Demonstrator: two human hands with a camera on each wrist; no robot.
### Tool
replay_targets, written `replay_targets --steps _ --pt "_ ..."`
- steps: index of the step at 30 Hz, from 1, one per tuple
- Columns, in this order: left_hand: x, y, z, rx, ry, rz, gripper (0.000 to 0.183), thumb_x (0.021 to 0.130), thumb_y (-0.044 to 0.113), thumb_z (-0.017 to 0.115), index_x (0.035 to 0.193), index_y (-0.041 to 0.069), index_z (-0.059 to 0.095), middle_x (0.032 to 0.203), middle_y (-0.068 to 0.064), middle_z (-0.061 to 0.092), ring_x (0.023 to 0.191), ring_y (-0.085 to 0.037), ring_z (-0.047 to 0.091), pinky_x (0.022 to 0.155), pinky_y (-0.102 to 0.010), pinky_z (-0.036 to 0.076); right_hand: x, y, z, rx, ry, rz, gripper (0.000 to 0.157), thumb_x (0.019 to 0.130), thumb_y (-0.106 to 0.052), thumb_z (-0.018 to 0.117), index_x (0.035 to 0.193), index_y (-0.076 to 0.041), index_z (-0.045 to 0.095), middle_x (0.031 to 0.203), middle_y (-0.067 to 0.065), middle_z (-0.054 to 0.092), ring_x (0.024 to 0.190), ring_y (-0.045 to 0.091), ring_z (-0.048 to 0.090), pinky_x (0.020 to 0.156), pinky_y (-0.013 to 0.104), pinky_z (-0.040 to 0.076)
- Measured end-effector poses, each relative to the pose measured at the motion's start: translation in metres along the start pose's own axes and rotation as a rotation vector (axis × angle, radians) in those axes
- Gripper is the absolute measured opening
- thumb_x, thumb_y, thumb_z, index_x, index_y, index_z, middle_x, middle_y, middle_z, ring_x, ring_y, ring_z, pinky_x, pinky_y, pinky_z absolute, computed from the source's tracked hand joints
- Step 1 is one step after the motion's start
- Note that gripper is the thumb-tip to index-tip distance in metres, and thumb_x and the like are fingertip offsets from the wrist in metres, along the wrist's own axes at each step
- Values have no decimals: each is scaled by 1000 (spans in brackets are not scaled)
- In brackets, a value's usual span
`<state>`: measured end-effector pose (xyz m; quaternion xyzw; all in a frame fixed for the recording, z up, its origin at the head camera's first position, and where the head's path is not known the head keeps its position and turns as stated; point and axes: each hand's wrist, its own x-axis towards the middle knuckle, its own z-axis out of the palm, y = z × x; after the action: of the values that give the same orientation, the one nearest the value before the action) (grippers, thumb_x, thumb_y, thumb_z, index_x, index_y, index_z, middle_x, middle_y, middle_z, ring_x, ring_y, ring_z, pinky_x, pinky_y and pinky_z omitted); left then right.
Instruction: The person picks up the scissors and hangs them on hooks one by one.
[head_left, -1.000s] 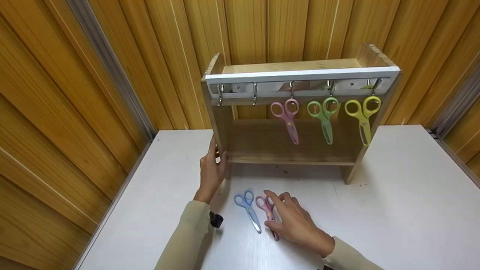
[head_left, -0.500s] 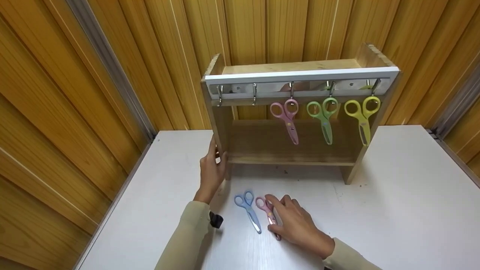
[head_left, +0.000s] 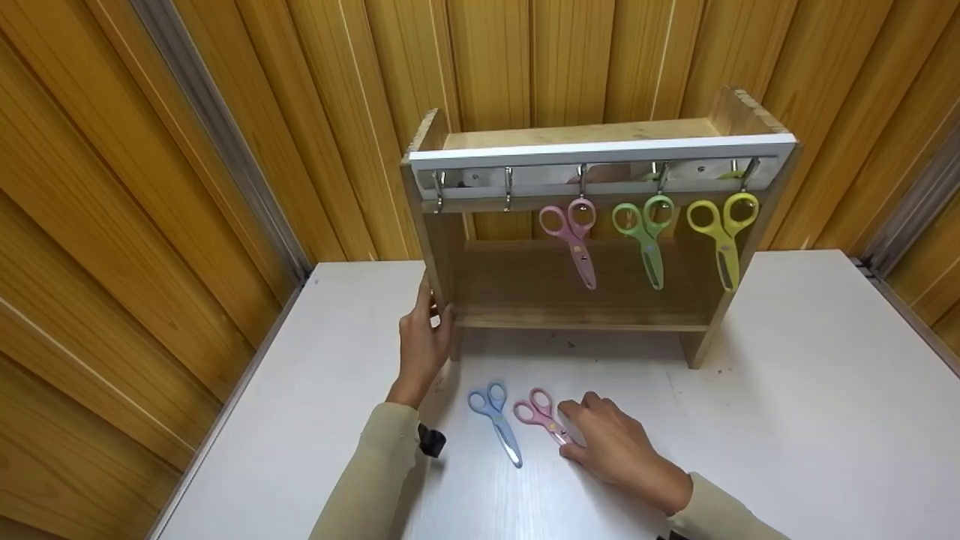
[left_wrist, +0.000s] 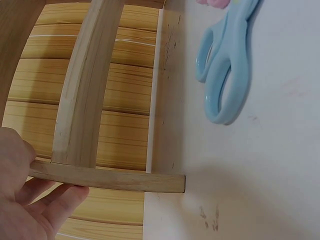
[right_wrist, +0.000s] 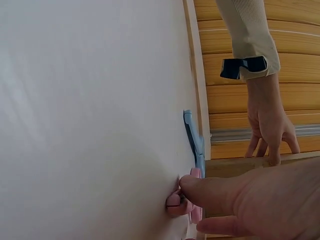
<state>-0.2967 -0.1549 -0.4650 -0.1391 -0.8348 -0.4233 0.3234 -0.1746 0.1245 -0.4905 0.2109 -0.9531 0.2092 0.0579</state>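
At the far left of the head view I see a wood-panelled wall (head_left: 135,225), and beside it the white worktop (head_left: 337,360). Near the lower middle, the left hand (head_left: 424,341) grips the left side panel of a wooden shelf (head_left: 510,289); my left wrist view shows its fingers curled behind the panel's edge. A beige sleeve (head_left: 364,472) runs down to the bottom edge, with a black device (head_left: 432,440) at the wrist.

Next along, below the shelf, blue scissors (head_left: 498,421) lie flat on the worktop, loops up the frame and blades towards the lower right. Just right of them are pink scissors (head_left: 545,421) on the worktop at lower centre, loops to the upper left. The right hand (head_left: 622,442) holds these by the blade end, fingers and thumb drawn close together; the tips are hidden from me.

Above, in the upper middle and right, the shelf's front bears a metal hook rail (head_left: 544,176). Left to right, I count hanging pink scissors (head_left: 577,244), green scissors (head_left: 650,244) and yellow scissors (head_left: 724,238), each hung by its right loop, blades down.
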Motion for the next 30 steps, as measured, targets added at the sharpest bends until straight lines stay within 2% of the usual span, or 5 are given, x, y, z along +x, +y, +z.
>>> replay_targets --steps 6,10,16,24,30 --pt "1 0 0 11 7 13 70 100 1 64 161 10 32 137 -22 63 106 -35 72 88 -43 62 0 6 -6 -27 -15 27 23 74 -14 88 88 -10 71 76 0 48 67 17 44 49 37 41" --pt "1 0 0 9 2 1 70 100 1 64 161 11 32 137 -21 63 107 -34 72 88 -42 62 1 7 -7 -33 -7 37 16 75 -10 87 81 -12 71 72 -2 47 64 15 44 48 37 41" --pt "0 1 0 11 -14 -28 70 100 3 64 162 14 31 140 -19 62 109 -32 72 90 -41 61 1 7 -7 -22 15 44 18 76 -4 87 77 -12 71 68 -4 48 61 14 47 47 37 43" --pt "0 0 -1 -2 -6 -8 71 100 1 64 161 13 31 138 -22 62 108 -34 72 89 -42 61 1 7 -6 -17 19 51 19 76 -3 88 77 -11 71 68 -5 49 62 15 48 48 37 44" --pt "0 0 0 2 -16 -21 70 101 3 63 162 13 30 139 -20 62 109 -34 71 91 -42 61 1 8 -6 -23 25 49 20 76 -2 87 77 -13 70 68 -6 48 61 13 46 47 36 43"
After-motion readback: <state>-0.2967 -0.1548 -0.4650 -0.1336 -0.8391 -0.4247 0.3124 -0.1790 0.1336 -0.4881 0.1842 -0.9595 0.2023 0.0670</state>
